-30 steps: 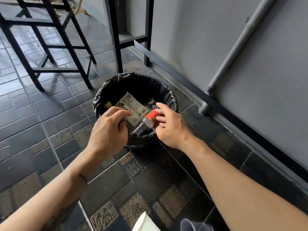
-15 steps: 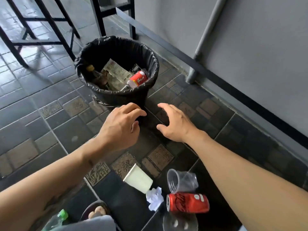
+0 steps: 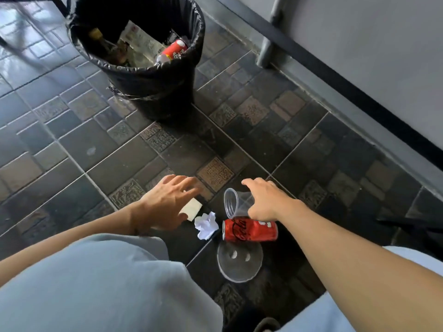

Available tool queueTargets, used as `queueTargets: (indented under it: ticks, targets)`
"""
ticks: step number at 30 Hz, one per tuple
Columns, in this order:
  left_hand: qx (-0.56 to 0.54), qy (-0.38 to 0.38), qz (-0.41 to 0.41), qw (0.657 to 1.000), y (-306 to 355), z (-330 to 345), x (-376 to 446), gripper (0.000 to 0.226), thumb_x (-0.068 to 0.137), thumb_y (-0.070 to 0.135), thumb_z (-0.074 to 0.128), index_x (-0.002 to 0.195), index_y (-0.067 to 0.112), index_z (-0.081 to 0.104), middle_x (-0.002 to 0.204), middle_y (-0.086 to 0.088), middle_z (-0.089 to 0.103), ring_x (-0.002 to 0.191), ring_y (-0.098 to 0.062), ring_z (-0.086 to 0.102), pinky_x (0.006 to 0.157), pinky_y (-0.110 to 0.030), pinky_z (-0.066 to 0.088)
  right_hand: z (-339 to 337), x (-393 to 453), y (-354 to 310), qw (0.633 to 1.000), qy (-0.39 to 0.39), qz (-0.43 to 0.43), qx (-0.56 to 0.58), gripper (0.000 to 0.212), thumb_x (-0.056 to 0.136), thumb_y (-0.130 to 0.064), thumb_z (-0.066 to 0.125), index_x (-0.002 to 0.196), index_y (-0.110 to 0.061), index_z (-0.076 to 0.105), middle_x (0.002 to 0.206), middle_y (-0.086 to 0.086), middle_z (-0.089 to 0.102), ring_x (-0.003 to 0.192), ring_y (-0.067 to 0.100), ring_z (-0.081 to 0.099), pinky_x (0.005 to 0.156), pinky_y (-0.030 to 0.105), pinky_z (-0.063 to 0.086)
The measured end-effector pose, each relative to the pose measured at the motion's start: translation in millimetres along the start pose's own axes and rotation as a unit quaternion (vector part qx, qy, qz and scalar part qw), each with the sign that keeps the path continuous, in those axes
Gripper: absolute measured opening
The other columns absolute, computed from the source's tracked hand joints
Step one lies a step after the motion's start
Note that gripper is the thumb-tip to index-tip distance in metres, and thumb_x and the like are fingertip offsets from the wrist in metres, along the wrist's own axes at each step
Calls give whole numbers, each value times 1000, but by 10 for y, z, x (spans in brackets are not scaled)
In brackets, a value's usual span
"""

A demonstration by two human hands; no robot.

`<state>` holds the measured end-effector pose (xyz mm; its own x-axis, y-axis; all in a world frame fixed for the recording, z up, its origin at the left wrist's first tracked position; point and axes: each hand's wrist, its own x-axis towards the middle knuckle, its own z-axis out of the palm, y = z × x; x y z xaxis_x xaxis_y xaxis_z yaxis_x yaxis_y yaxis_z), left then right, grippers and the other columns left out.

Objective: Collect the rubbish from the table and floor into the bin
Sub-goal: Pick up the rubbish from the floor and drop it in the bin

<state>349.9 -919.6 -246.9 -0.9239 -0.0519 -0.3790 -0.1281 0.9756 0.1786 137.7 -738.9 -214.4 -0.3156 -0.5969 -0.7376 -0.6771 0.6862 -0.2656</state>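
A black-lined bin [image 3: 153,92] stands at the top on the tiled floor, with a red-labelled bottle [image 3: 173,52], papers and other rubbish inside. Nearer to me, rubbish lies on the floor: a white paper cup [image 3: 193,208], a crumpled white paper [image 3: 206,225], a red cola can [image 3: 249,230] on its side, a clear plastic cup [image 3: 233,202] on its side and a clear lid [image 3: 239,259]. My left hand [image 3: 165,202] hovers open over the paper cup and partly hides it. My right hand [image 3: 263,200] is spread over the clear cup's base, and the cup still lies on the floor.
A grey wall with a black rail [image 3: 335,80] and a grey pipe [image 3: 268,44] runs along the right. My knees in light fabric [image 3: 96,283] fill the bottom of the view. A dark stool leg [image 3: 60,3] shows at the top left.
Both hands have drawn back from the bin, leaving the red-labelled bottle inside, and have come down to the rubbish on the floor. The view has tilted down towards my knees.
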Motion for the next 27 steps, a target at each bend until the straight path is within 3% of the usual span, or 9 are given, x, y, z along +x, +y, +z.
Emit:
queueTargets:
  ticks: [4, 7, 10, 13, 15, 21, 24, 27]
  targets:
    - [58, -39, 34, 997, 5, 109, 15, 86, 65, 42, 75, 144, 23, 50, 145, -9, 53, 134, -34, 50, 111, -55, 37, 174, -25, 10, 1000, 15, -12, -10, 87, 77, -22, 62, 153, -27, 20, 151, 1, 32, 140, 30, 28, 110, 49, 36]
    - [74, -56, 22, 995, 39, 200, 77, 87, 80, 41, 67, 156, 27, 29, 160, -7, 32, 150, -31, 26, 121, -58, 16, 254, 35, -23, 999, 27, -24, -19, 89, 77, -25, 65, 154, -25, 19, 152, 0, 30, 141, 29, 25, 111, 50, 34]
    - [112, -101, 2, 989, 58, 195, 155, 93, 86, 38, 65, 160, 28, 11, 165, -8, 17, 154, -31, 11, 121, -63, 6, 352, 89, -25, 999, 36, -14, -15, 89, 78, -25, 64, 154, -24, 18, 154, 2, 29, 141, 30, 24, 112, 50, 33]
    - [122, -128, -43, 983, 54, 242, 164, 103, 86, 34, 67, 161, 25, -2, 165, -12, 14, 153, -34, 9, 117, -68, 1, 414, 115, -9, 999, 40, -4, -13, 87, 79, -24, 62, 154, -24, 18, 154, 2, 29, 142, 30, 23, 112, 50, 33]
    - [130, -134, -60, 981, 21, 300, 126, 108, 85, 34, 69, 161, 23, -7, 161, -12, 22, 152, -34, 15, 116, -70, 0, 443, 137, -12, 999, 47, -5, -15, 84, 80, -24, 61, 153, -25, 20, 153, 2, 30, 142, 30, 23, 112, 49, 33]
    - [101, -144, -68, 982, 51, 161, 81, 94, 86, 44, 62, 160, 19, 11, 153, -9, 31, 139, -28, 38, 119, -67, 8, 542, 210, 2, 998, 59, 15, 4, 76, 83, -25, 61, 150, -24, 26, 151, 3, 33, 142, 30, 23, 112, 48, 33]
    - [53, -86, -9, 995, 172, 131, 121, 78, 80, 44, 62, 150, 24, 34, 140, -7, 43, 126, -27, 50, 116, -59, 23, 566, 231, 11, 998, 64, 25, 6, 73, 84, -26, 60, 149, -23, 27, 149, 6, 34, 141, 32, 24, 111, 49, 34]
    - [18, -25, 55, 998, 281, 213, 161, 71, 71, 47, 66, 136, 26, 47, 122, -3, 51, 105, -24, 58, 100, -50, 39, 566, 238, 24, 996, 83, 42, 6, 68, 85, -32, 62, 143, -22, 30, 144, 10, 35, 136, 34, 31, 106, 48, 39]
